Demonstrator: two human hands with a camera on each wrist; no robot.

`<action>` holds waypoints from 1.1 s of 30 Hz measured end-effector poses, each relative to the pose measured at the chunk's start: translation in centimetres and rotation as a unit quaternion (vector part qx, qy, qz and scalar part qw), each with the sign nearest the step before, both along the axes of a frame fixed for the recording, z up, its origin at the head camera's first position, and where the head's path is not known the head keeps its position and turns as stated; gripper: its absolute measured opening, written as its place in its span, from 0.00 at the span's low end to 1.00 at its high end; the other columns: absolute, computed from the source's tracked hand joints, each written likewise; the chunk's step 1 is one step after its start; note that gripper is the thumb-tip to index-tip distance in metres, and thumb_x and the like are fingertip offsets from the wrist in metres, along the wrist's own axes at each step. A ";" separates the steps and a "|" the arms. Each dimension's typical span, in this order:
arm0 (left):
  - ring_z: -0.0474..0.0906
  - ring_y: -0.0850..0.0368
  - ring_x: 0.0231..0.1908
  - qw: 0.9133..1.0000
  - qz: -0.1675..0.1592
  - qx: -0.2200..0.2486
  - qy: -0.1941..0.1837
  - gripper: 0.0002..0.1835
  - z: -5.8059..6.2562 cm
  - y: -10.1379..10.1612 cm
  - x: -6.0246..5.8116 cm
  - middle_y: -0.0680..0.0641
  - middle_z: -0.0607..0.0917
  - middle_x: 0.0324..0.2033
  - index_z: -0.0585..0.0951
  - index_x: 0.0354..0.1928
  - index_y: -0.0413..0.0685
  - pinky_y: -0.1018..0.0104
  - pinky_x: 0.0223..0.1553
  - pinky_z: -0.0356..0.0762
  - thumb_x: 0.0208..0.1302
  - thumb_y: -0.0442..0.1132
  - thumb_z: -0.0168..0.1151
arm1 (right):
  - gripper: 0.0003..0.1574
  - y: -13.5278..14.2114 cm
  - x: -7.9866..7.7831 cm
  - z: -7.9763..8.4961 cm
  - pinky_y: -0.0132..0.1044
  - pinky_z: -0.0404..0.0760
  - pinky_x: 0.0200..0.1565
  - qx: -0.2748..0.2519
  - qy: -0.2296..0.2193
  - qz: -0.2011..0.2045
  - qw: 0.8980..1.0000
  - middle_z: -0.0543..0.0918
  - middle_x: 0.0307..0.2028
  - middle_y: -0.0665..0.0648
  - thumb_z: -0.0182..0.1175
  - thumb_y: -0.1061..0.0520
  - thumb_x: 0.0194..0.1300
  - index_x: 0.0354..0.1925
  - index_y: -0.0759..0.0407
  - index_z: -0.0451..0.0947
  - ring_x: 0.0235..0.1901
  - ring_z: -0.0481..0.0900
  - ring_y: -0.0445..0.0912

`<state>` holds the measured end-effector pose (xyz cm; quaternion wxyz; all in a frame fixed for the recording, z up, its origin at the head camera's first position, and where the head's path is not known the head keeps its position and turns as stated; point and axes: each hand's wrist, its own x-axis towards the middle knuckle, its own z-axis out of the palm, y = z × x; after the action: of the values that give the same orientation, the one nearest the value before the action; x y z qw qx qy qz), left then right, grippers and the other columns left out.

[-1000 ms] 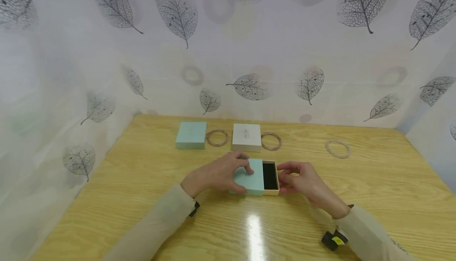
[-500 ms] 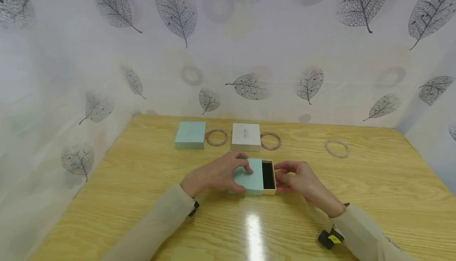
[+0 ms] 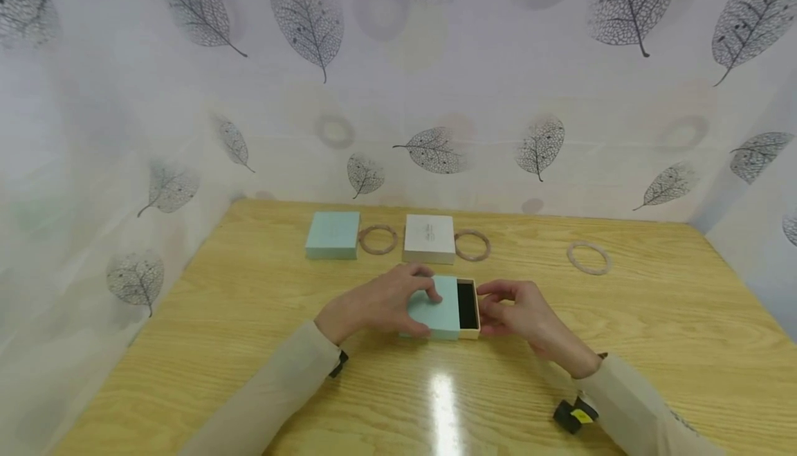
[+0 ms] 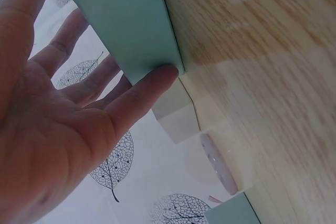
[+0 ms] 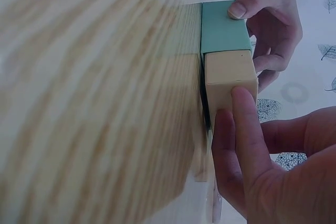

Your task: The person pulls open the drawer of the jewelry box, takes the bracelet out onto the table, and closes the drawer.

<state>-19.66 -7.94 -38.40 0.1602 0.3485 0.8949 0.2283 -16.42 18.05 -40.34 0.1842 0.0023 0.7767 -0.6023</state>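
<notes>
A mint-green sliding gift box point(image 3: 443, 317) lies on the table with its cream inner tray point(image 3: 473, 334) partly out at the right end. Black lining point(image 3: 467, 306) shows in that gap. My left hand point(image 3: 380, 306) grips the mint sleeve from the left, thumb on its near side and a bent finger over the top. The left wrist view shows a fingertip against the sleeve's side point(image 4: 131, 30). At the tray's outer end is my right hand point(image 3: 529, 317). In the right wrist view its extended fingers point(image 5: 245, 111) press the cream end wall.
Behind, a second mint box point(image 3: 333, 234), a brownish bangle point(image 3: 362, 240), a white box point(image 3: 429, 236) and another bangle point(image 3: 488, 245) stand in a row. A pale bangle point(image 3: 571, 259) lies farther right. A leaf-patterned cloth point(image 3: 473, 82) hangs behind the wooden table point(image 3: 654, 317).
The inner tray has slid slightly left into the sleeve, narrowing the black gap. My right hand has moved left with it; my left hand stays on the sleeve.
</notes>
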 end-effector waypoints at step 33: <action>0.69 0.46 0.69 1.000 -0.006 0.007 -0.001 0.21 -0.1 0.0 -0.2 0.45 0.71 0.71 0.84 0.52 0.55 0.53 0.70 0.72 0.57 0.49 0.77 | 0.21 -0.5 -0.1 0.0 0.40 0.90 0.38 -0.003 -0.004 -0.002 1.000 0.80 0.42 0.61 0.54 0.69 0.73 0.62 0.76 0.72 0.35 0.88 0.46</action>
<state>-19.82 -7.92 -38.53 0.1600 0.3544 0.8910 0.2343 -16.52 17.53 -40.35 0.1862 0.0053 0.7741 -0.6051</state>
